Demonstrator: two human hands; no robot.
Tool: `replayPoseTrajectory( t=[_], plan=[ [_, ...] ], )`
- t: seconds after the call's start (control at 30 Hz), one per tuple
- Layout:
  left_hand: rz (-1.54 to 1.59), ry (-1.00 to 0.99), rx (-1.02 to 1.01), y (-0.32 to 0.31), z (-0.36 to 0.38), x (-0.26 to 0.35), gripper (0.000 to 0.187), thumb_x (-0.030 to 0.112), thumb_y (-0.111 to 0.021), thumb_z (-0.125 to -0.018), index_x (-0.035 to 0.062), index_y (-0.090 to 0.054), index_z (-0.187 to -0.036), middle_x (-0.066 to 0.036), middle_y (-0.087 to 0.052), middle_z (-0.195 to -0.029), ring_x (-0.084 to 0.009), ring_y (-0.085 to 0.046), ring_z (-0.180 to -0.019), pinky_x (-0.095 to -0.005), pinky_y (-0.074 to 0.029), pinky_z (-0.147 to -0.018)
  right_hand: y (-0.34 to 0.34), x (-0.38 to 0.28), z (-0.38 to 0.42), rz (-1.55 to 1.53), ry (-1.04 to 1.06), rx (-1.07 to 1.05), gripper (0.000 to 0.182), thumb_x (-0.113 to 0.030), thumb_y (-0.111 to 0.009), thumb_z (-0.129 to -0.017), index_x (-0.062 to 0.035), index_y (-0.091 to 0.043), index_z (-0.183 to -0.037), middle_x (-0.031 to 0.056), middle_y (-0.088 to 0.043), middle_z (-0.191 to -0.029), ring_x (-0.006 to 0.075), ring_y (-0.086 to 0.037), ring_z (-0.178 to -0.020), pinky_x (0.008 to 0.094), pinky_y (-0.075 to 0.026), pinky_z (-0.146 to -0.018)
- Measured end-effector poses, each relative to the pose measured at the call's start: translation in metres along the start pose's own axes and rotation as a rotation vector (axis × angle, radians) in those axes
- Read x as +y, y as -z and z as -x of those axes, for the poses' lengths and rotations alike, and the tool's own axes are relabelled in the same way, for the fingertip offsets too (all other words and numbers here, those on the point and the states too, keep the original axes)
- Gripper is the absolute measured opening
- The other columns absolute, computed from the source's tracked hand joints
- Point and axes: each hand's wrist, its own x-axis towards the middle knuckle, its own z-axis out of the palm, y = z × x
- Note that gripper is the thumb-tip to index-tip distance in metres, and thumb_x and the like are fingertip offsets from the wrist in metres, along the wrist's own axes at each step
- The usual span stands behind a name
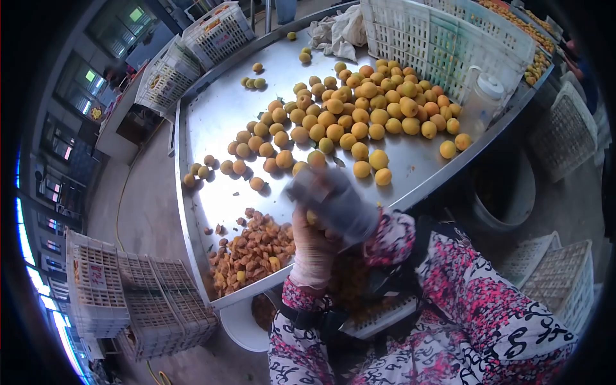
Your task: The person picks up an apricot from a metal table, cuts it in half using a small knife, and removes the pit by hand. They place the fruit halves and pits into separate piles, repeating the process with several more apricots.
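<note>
My left hand, with a pale wrap at the wrist, is closed just above the near edge of the metal table. An orange-yellow apricot shows at its fingers, partly covered. My right hand, in a greyish glove, crosses over the left and is smeared by motion. Its fingers and anything in them cannot be made out. Beyond both hands, a spread of whole apricots lies on the metal table. Left of my left hand is a heap of wet brown apricot stones.
A white plastic crate, a lidded clear jug and a crumpled cloth sit on the table's far side. Stacked crates stand at lower left, a white bucket below the edge, a grey tub at right.
</note>
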Motion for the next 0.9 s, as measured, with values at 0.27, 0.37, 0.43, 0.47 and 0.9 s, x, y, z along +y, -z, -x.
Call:
replayPoseTrajectory(
  t=[0.27, 0.37, 0.43, 0.47, 0.9],
  plan=[
    [-0.673, -0.436, 0.142, -0.025, 0.019, 0.015, 0.049, 0.048, -0.033, -0.095, 0.0061, -0.052, -0.112, -0.004, -0.056, -0.078, -0.0082, -0.048, -0.056, -0.0194, -0.038, -0.047, 0.030, 0.014, 0.020, 0.036, -0.584, -0.415, 0.025, -0.030, -0.068, -0.080, -0.0076, -0.061, -0.090, 0.0077, -0.057, -0.076, 0.0175, -0.059, -0.072, 0.0307, -0.048, -0.064],
    [-0.567, -0.503, 0.068, -0.012, 0.009, 0.014, 0.049, 0.047, -0.030, -0.096, 0.0073, -0.050, -0.117, -0.005, -0.057, -0.084, -0.0090, -0.053, -0.065, -0.0197, -0.042, -0.054, 0.023, 0.006, 0.035, 0.196, -0.444, -0.480, 0.026, -0.025, -0.067, -0.080, -0.0068, -0.058, -0.096, 0.0123, -0.058, -0.088, 0.0264, -0.061, -0.081, 0.0343, -0.049, -0.070],
    [-0.554, -0.509, 0.049, -0.008, 0.011, 0.013, 0.048, 0.047, -0.033, -0.096, 0.0059, -0.050, -0.114, -0.006, -0.056, -0.091, -0.0126, -0.053, -0.077, -0.0241, -0.043, -0.066, 0.022, 0.009, 0.037, 0.240, -0.438, -0.519, 0.028, -0.023, -0.067, -0.079, -0.0063, -0.057, -0.099, 0.0132, -0.058, -0.092, 0.0289, -0.060, -0.082, 0.0345, -0.048, -0.070],
    [-0.544, -0.510, 0.029, -0.006, 0.012, 0.012, 0.047, 0.047, -0.037, -0.096, 0.0046, -0.050, -0.112, -0.008, -0.056, -0.098, -0.0163, -0.054, -0.089, -0.0285, -0.044, -0.079, 0.022, 0.014, 0.040, 0.194, -0.427, -0.537, 0.027, -0.022, -0.066, -0.080, -0.0059, -0.055, -0.099, 0.0136, -0.057, -0.093, 0.0299, -0.059, -0.082, 0.0349, -0.048, -0.071],
    [-0.424, -0.516, 0.105, -0.005, 0.008, 0.010, 0.057, 0.051, -0.035, -0.095, -0.0018, -0.051, -0.108, -0.010, -0.058, -0.097, -0.0170, -0.056, -0.092, -0.0306, -0.045, -0.086, 0.012, 0.008, 0.035, 0.098, -0.543, -0.543, 0.032, -0.020, -0.066, -0.079, -0.0020, -0.050, -0.100, 0.0131, -0.058, -0.088, 0.0241, -0.060, -0.078, 0.0334, -0.047, -0.072]
  ],
)
